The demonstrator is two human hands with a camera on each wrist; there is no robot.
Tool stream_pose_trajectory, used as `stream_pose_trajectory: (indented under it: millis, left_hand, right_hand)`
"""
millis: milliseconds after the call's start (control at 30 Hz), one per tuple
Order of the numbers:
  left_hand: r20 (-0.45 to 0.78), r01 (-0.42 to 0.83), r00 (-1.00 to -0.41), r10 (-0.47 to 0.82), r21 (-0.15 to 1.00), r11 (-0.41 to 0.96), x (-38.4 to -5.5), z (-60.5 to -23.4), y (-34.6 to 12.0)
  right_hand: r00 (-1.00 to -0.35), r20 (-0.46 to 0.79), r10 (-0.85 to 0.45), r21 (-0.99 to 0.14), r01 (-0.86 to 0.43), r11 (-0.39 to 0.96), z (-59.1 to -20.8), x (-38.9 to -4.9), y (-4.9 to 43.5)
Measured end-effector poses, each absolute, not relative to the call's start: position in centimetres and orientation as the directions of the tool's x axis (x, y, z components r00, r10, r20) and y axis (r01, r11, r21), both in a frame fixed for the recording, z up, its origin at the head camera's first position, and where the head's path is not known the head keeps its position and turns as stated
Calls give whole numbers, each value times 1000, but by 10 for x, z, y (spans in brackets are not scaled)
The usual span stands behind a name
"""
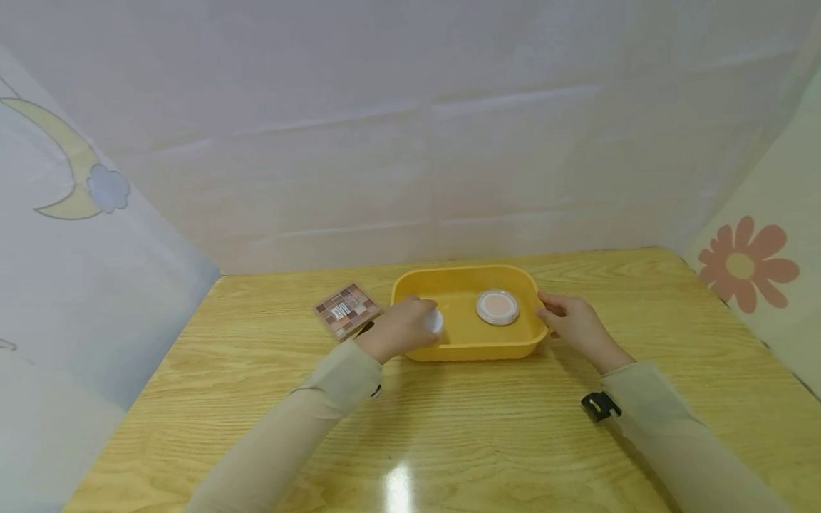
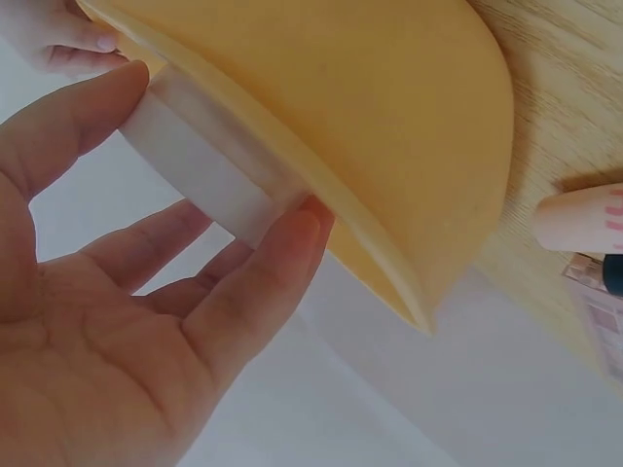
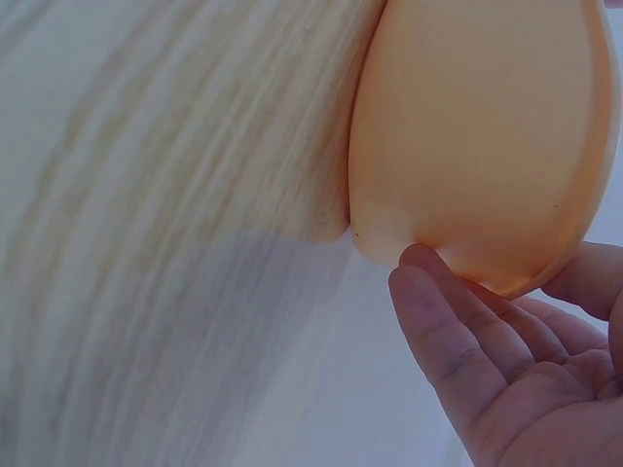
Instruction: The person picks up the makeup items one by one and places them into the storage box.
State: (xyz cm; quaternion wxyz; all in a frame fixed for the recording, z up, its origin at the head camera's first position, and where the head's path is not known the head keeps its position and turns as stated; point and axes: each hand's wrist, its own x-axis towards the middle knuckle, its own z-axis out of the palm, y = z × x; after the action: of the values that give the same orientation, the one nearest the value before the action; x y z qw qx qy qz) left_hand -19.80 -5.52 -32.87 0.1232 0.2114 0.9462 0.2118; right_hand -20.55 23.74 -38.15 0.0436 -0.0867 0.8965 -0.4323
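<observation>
On the tabletop (image 1: 449, 427), your right hand (image 1: 571, 324) steadies the right rim of the yellow tub (image 1: 465, 345) with fingers only lightly curled against it, so a knock from the other side could slide the tub or tip it toward you. Your left hand (image 1: 400, 329) pinches a small white jar (image 1: 434, 321) between thumb and fingers just over the tub's left rim; catch that rim and the jar may slip out, land on the round compact (image 1: 497, 307) lying inside, or bounce toward the eyeshadow palette (image 1: 347, 310) beside the tub.

Yellow basin (image 1: 467, 350), white jar (image 1: 434, 321), pink compact (image 1: 497, 307), brown-checked palette (image 1: 347, 310), light wood table (image 1: 449, 427)
</observation>
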Motion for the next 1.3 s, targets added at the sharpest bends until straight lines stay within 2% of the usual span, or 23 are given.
stream_pose_trajectory:
  millis: [667, 967, 1300]
  left_hand:
    - [-162, 462, -837, 522, 302, 834, -211, -330, -33]
    - [-195, 451, -830, 523, 319, 834, -212, -329, -25]
    - [-194, 489, -822, 536, 245, 837, -216, -327, -15]
  right_hand:
    - [-982, -5, -190, -777, -115, 619, -381, -205, 236]
    - [-982, -4, -191, -782, -116, 612, -381, -204, 237]
    - [-983, -2, -186, -778, -116, 618, -380, -204, 236]
